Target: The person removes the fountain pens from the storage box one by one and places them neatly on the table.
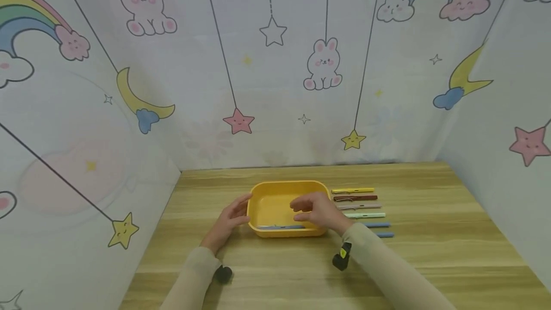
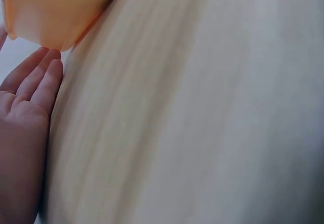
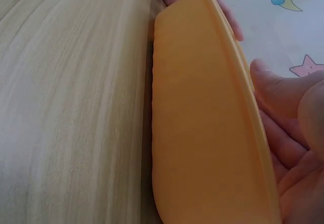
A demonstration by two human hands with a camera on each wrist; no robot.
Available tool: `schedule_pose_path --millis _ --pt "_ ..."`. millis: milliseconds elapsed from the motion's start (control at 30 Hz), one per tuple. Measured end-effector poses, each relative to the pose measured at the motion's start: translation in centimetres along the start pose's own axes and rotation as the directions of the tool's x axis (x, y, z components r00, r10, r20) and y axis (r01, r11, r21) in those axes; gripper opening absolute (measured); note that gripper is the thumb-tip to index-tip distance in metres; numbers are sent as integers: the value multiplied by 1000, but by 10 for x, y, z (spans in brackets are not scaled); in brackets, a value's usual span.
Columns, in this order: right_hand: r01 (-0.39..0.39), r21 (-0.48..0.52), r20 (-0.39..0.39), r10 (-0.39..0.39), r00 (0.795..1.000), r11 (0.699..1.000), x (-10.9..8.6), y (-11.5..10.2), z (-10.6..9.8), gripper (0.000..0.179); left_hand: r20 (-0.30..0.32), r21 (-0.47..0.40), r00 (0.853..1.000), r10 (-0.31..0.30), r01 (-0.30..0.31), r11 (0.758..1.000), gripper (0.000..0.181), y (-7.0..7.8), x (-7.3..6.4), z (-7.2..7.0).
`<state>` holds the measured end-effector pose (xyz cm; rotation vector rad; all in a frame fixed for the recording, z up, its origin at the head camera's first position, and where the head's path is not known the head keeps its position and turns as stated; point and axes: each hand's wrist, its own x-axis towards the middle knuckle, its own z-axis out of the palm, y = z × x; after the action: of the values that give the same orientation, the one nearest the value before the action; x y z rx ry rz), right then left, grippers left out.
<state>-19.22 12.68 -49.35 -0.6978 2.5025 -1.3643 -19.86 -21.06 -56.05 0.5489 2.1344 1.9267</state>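
A yellow plastic tray (image 1: 286,233) sits on the wooden table, with a slim blue-grey pen (image 1: 281,227) lying along the inside of its near wall. My left hand (image 1: 225,221) is at the tray's left end, its fingertips right at the outer wall and its fingers loosely extended. In the left wrist view, straight fingers (image 2: 48,79) reach the tray's lower edge (image 2: 66,44). Over the tray's right end reaches my right hand (image 1: 316,209), thumb and fingers apart with nothing visible between them. The right wrist view shows its thumb (image 3: 276,84) just beyond the tray's rim (image 3: 243,82).
Right of the tray, several pens lie in a column: a yellow pen (image 1: 354,190), a dark red pen (image 1: 356,198), a pink pen (image 1: 361,206), a mint green pen (image 1: 368,215) and two blue ones, partly behind the right forearm. A patterned curtain (image 1: 275,147) borders the table (image 1: 275,271).
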Motion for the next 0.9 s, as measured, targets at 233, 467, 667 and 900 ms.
schedule_pose_path --millis 233,467,667,900 --pt "17 -77 102 -9 995 997 9 0 7 32 3 4 1000 3 -3 1000 65 -3 -1 0" --pt "-15 -143 163 39 986 990 18 1 10 27 -6 8 1000 -7 7 1000 65 -2 1 -1" --pt "-16 -147 186 44 982 989 21 1 11 25 -2 8 1000 -11 11 1000 65 -2 2 -1" --pt "-26 -159 187 56 981 987 22 3 15 25 -2 6 1000 -8 8 1000 66 -2 1 -1"
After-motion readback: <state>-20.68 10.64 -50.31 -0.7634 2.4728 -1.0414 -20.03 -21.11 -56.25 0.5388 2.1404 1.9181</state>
